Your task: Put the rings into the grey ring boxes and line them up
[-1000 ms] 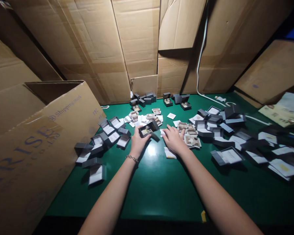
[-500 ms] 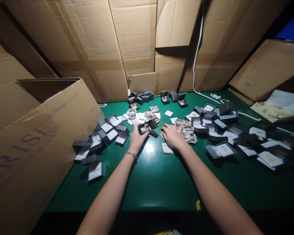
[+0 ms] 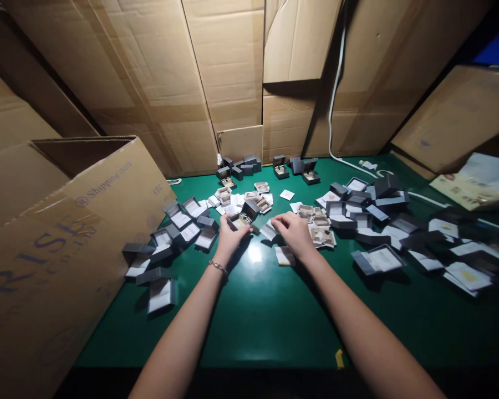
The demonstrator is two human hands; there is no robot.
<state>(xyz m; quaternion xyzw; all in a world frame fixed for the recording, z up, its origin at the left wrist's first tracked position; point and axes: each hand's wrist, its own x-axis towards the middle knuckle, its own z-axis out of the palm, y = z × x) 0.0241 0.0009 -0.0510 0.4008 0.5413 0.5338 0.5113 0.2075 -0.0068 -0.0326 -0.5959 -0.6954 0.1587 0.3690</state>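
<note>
My left hand [image 3: 229,239] is closed around a small black hinged jewellery box [image 3: 249,211], its lid raised and metallic pieces showing inside on a pale insert. To the right, my right hand [image 3: 295,233] pinches a small white paper card [image 3: 268,230] between thumb and fingers. That card is tilted and apart from the box. Just beyond my right hand lie several cardboard inserts [image 3: 321,235] with folded white paper. A folded white slip [image 3: 285,256] rests on the green table [image 3: 249,316] beneath my right wrist.
Open black boxes with white linings [image 3: 162,293] spread at left, and a denser pile [image 3: 378,257] lies at right. Two open boxes with metallic pieces [image 3: 310,173] stand at the back. A large carton [image 3: 66,249] borders the left; a white cable [image 3: 331,111] hangs behind.
My right hand has picked up a white card from the table. The box in my left hand has turned so its open inside faces me more.
</note>
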